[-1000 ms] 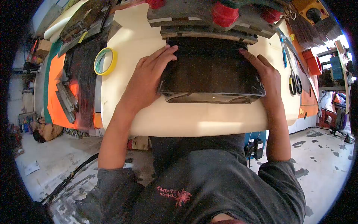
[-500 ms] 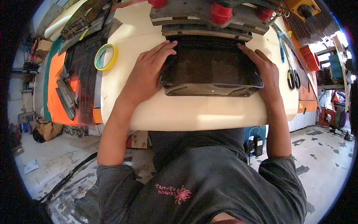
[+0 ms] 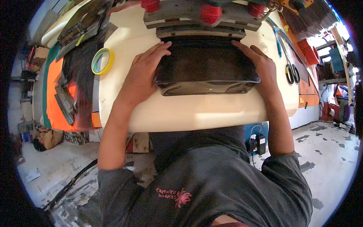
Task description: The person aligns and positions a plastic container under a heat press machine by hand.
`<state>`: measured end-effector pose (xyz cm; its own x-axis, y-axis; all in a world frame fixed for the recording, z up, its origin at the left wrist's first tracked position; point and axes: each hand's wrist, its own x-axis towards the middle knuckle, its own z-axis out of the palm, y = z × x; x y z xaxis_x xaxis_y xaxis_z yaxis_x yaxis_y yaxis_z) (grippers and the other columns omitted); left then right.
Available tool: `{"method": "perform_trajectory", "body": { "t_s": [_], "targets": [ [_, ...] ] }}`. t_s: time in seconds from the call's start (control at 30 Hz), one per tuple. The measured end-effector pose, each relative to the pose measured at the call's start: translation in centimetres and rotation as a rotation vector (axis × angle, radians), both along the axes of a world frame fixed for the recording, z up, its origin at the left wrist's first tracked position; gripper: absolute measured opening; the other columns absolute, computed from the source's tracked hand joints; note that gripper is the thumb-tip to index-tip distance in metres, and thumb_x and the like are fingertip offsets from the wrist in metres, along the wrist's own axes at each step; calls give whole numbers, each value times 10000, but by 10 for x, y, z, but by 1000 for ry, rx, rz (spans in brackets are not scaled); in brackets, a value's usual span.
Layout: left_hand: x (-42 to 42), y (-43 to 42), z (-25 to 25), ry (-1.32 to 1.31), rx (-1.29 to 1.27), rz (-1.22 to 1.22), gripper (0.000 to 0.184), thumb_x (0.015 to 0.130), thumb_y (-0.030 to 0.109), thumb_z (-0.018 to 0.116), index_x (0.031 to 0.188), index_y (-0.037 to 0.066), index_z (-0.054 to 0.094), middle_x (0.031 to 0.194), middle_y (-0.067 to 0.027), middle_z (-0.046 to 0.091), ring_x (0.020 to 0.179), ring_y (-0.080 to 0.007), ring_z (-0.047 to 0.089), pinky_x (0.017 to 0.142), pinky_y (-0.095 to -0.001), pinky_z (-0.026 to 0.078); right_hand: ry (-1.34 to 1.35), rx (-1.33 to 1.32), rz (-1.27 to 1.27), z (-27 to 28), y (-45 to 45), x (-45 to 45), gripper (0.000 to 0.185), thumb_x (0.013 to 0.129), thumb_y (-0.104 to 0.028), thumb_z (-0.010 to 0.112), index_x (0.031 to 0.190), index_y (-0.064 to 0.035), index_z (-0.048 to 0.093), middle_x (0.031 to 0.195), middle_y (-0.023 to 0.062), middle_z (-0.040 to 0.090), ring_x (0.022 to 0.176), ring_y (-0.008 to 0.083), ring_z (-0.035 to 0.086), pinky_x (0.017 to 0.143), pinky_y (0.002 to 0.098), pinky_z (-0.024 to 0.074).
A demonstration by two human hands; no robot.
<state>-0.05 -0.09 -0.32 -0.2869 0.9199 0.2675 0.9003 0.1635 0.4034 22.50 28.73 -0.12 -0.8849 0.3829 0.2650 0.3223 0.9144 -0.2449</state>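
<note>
A dark, see-through, glossy plastic sheet with a bent near edge lies on the cream table surface. Its far edge meets a wooden clamp-like block. My left hand holds the sheet's left side, fingertips at the far left corner. On the opposite side my right hand grips the edge, its index finger stretched to the far right corner. Both palms rest beside the sheet, and the thumbs are mostly hidden.
Red round knobs sit above the block. Yellow tape lies left, near orange sheets and metal bars. To the right are scissors, a blue pen and a red roll. A person is low at far left.
The view has shifted slightly, so the table and its objects appear a little further left. Both hands keep their places on the plastic sheet.
</note>
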Motion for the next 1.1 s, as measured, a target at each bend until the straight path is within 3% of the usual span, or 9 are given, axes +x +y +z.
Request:
{"method": "perform_trajectory", "body": {
  "t_s": [0.13,0.5,0.73,0.83,0.9,1.0,1.1],
  "targets": [
    [4,3,5,-25,22,-22,718,733,-24,782,1389,99,517,1620,-89,504,1510,-340,444,1190,-483,370,19,27,21,-3,3,1,566,927,-178,614,1463,-359,605,1015,98,704,843,363,751,716,468,611],
    [4,2,4,-44,45,-19,738,732,-94,726,1416,97,523,1618,-97,509,1519,-339,440,1219,-476,357,81,37,27,-3,0,4,546,927,-195,641,1453,-340,622,996,109,687,814,374,739,728,472,611],
    [13,-13,8,-75,38,35,777,752,-130,661,1487,86,526,1595,-154,519,1483,-379,475,1211,-462,414,90,-68,98,3,0,19,618,862,-71,661,1438,-294,627,1043,136,671,903,406,715,781,496,599],
    [34,-25,13,-138,65,77,720,822,-140,595,1500,90,521,1558,-222,539,1450,-398,514,1209,-448,420,125,-162,115,11,-10,31,640,832,-8,625,1421,-257,633,1031,145,658,916,415,697,800,497,589],
    [56,-32,15,-525,152,350,577,908,-112,540,1464,41,540,1478,-262,604,1406,-371,577,1210,-425,411,131,-214,115,14,-20,37,645,820,15,602,1413,-237,636,1020,150,650,916,416,689,809,495,584],
    [68,-43,0,-566,279,434,469,955,-59,545,1422,-21,544,1391,-262,668,1359,-326,627,1173,-403,430,140,-270,52,15,-31,42,650,809,36,575,1400,-223,654,1005,152,642,917,401,681,817,485,576],
    [78,-56,2,-677,173,456,430,957,8,601,1378,-67,549,1335,-231,701,1323,-296,651,1136,-387,451,197,-277,34,15,-36,43,623,811,43,576,1376,-201,675,991,154,635,900,386,678,819,477,568]
  ]
}}
